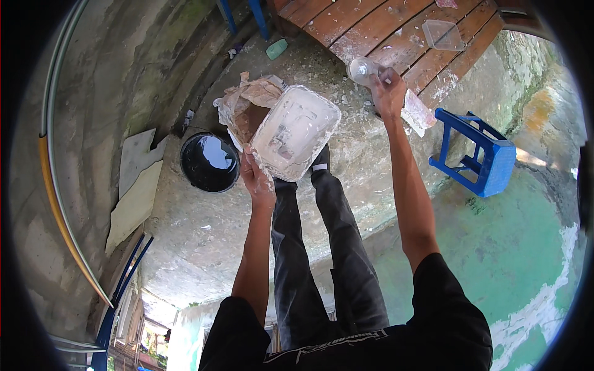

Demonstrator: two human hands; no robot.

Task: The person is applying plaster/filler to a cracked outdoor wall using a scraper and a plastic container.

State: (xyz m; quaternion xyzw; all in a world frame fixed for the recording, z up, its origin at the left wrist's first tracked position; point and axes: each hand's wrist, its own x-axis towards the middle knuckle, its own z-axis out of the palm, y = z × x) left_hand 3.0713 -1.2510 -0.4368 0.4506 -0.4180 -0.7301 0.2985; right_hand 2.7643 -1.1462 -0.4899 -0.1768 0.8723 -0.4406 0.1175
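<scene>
The white rectangular tub (297, 133) is held in front of the person, above the lower legs, its open mouth turned up toward the head. Its long axis runs aslant, from the near left to the far right. The clear cup (361, 70) is held farther forward and to the right, by the near edge of the wooden desk (346, 28), its rounded end pointing left.

Inside the tub, white residue coats the floor and walls, with a greyish patch toward the near end. Just behind its left side, a crumpled paper bag (247, 111) gapes open, its inside brown. The black bucket (210, 162) to the left holds liquid with a bright reflection. A clear rectangular container (442, 35) lies on the desk.

The left hand (255, 176), smeared white, pinches the tub's near left corner, its forearm pointing almost straight ahead. The right hand (388, 93) has its fingers curled round the cup, that arm stretched far forward. Off to the right is a blue stool (495, 162).
</scene>
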